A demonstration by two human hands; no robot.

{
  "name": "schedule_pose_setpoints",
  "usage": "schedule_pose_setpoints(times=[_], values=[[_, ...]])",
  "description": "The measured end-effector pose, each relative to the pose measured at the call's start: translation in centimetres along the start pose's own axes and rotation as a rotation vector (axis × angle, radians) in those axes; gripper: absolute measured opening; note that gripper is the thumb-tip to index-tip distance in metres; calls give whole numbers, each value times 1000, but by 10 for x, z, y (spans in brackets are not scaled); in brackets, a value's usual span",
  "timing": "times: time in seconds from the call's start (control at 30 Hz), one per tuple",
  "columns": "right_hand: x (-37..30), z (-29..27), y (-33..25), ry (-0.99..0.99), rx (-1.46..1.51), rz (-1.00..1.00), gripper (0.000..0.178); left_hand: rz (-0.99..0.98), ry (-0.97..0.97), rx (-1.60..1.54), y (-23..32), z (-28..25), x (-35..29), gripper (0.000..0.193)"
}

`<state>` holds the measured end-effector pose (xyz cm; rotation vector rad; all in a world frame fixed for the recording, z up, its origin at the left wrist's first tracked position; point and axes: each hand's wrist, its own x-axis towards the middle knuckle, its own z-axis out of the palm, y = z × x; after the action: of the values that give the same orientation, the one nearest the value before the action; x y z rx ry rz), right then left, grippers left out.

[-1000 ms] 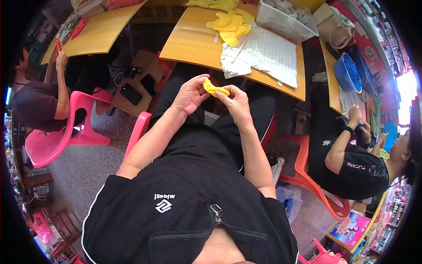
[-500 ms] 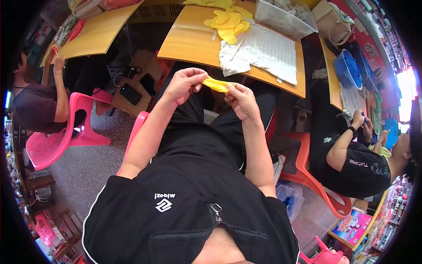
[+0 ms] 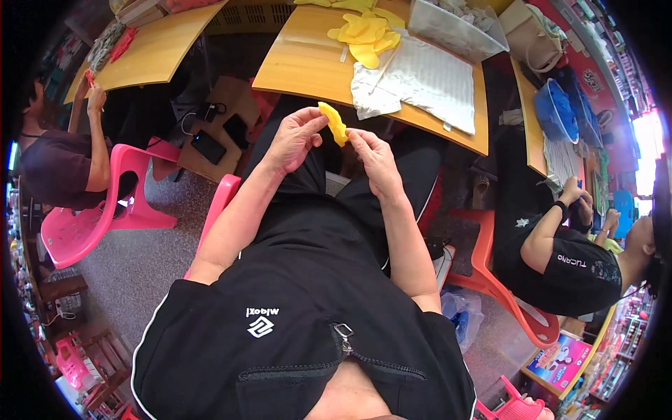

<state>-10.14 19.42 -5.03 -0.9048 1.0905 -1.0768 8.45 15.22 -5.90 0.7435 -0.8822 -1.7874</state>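
Observation:
Between my hands, above my lap and in front of the table edge, is a small soft yellow piece, narrow and slightly curved. It looks like cloth or foam; I cannot tell which. My left hand pinches its upper part between thumb and fingertips. At its lower end, the thumb and forefinger of my right hand are closed on it. The piece now slants, upper end to the left. Beyond it on the wooden table lie several flat yellow pieces in a loose pile.
A striped white cloth lies beside the pile, with a clear plastic bin behind it. People sit at tables left and right, near a pink chair and an orange chair. Phones rest on cardboard to the left.
The yellow piece has turned from nearly level to steeply slanted, its left end rising. My right hand has moved slightly down and left, its fingers now pointing more upward.

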Motion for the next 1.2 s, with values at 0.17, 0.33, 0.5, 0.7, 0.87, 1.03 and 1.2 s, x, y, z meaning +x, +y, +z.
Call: schedule_pose_setpoints(times=[0.17, 0.33, 0.5, 0.7, 0.87, 1.03, 1.2], values=[[-3, 1, 0, -114, 32, 14, 21, -33, 12, 7, 3, 15, -9, 18], [-6, 4, -5, -244, 276, 186, 17, 60, 33, 85, -6, 22, -11, 18], [2, -3, 9, -81, 98, 12, 12, 124, 96, 157, -7, 30, -12, 17], [-8, 16, -3, 246, -599, -366, 10, 245, 155, 401, -15, 32, -14, 15], [0, 9, 4, 210, -217, -238, 9, 225, 219, 485, -11, 37, -16, 16], [-9, 18, -6, 260, -441, -522, 6, 136, 243, 401, -13, 20, -13, 19], [-8, 17, 4, 208, -861, -750, 15, 149, 240, 428, -15, 27, -14, 16]])
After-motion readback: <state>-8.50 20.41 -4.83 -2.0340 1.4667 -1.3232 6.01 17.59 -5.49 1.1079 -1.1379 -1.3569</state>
